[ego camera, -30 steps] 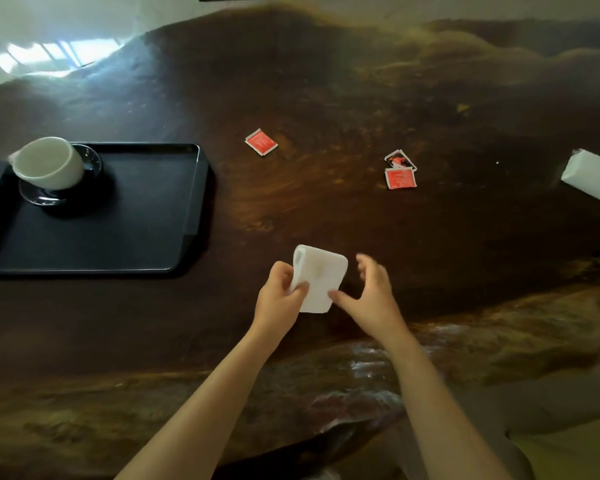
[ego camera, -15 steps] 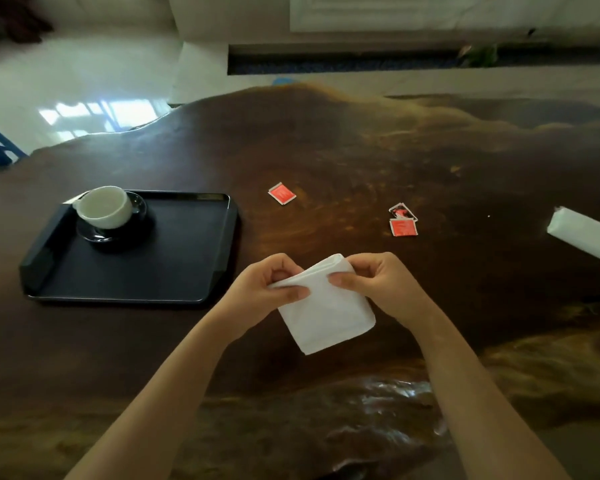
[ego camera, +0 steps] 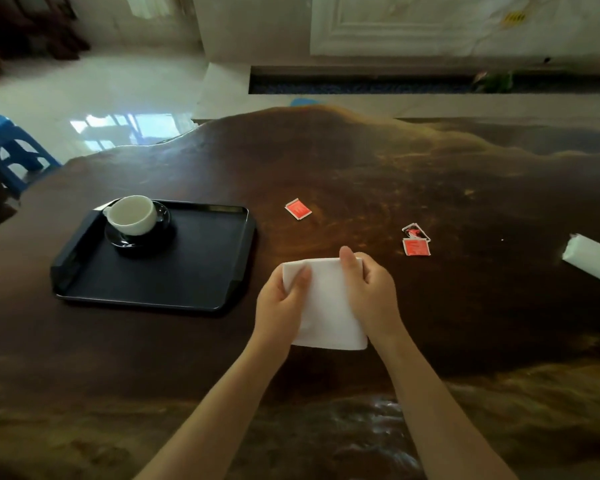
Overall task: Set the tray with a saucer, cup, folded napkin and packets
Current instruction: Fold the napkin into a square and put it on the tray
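A white folded napkin (ego camera: 326, 306) hangs between both hands above the dark wooden table (ego camera: 361, 174). My left hand (ego camera: 281, 303) grips its left edge with the thumb on top. My right hand (ego camera: 371, 292) grips its right edge near the top corner. To the left lies a black tray (ego camera: 174, 271). In its far left corner stands a white cup (ego camera: 132, 214) on a black saucer (ego camera: 160, 216). Three red packets lie on the table beyond the napkin: one (ego camera: 298, 209) near the tray, two (ego camera: 416, 246) (ego camera: 414, 232) touching each other at the right.
A white paper-wrapped pack (ego camera: 593, 259) lies at the right edge of the view. A blue stool (ego camera: 4, 143) stands on the pale floor beyond the table's left end. The table's near edge is wavy and glossy.
The napkin has been opened out flatter and now hangs longer between both hands. My hands moved apart to its side edges. The camera tilted up, showing more of the room.
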